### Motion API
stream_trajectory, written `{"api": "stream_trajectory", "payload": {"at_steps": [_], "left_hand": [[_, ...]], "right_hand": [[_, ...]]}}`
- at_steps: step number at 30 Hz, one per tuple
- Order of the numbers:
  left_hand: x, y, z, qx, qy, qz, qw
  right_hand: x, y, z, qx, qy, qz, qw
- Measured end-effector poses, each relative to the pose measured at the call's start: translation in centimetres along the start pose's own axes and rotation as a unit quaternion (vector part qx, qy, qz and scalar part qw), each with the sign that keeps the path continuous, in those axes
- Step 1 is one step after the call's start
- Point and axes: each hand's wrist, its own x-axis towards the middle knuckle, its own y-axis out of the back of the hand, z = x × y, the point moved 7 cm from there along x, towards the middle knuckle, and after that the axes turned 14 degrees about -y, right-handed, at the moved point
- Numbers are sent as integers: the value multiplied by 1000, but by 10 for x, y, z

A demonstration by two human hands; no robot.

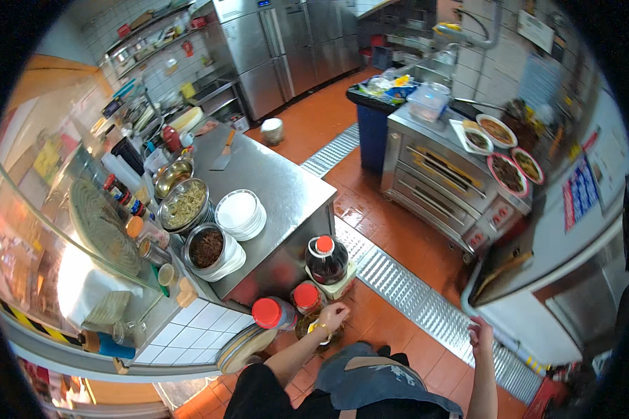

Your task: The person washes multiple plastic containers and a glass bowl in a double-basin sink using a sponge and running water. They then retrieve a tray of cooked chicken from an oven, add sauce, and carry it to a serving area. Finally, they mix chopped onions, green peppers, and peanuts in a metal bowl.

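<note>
My left hand (334, 316) is raised in front of me with its fingers curled in; whether it holds something small cannot be told. Below it in the picture are a red-lidded jar (307, 297), a second red-lidded container (268, 313) and a large dark bottle with a red cap (326, 260). My right hand (480, 334) hangs at the right over the metal floor grating, fingers loosely bent, with nothing visible in it. On the steel counter (293, 194) stand stacked white bowls (239, 212), a bowl of dark food (207, 249), a bowl of shredded food (186, 205) and a spatula (224, 157).
A steel deck oven (435, 183) with dishes of food (507, 174) stands at right, beside a blue bin (373, 137). Metal drain grating (398, 277) crosses the orange tiled floor. Steel refrigerators (288, 52) line the back. A white bucket (272, 131) sits on the floor.
</note>
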Motion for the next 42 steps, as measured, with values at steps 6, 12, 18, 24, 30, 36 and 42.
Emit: {"api": "stream_trajectory", "payload": {"at_steps": [6, 12, 18, 24, 30, 36, 42], "left_hand": [[26, 62, 1, -1, 110, 194, 975], [190, 47, -23, -115, 128, 266, 948], [420, 60, 45, -104, 29, 207, 972], [557, 130, 39, -64, 36, 235, 969], [561, 188, -15, -185, 76, 403, 893], [513, 220, -24, -192, 88, 598, 773], [555, 313, -71, -205, 94, 664, 713]], "right_hand": [[53, -256, -183, -221, 56, -228, 947], [120, -406, -285, -376, 116, -276, 877], [205, -474, -396, -438, 191, -257, 840], [264, -605, -479, -476, 215, -317, 792], [277, -853, -526, -637, 422, -293, 575], [172, -1122, -462, -581, 633, -368, 356], [104, -1315, -330, -565, 701, -396, 181]]}}
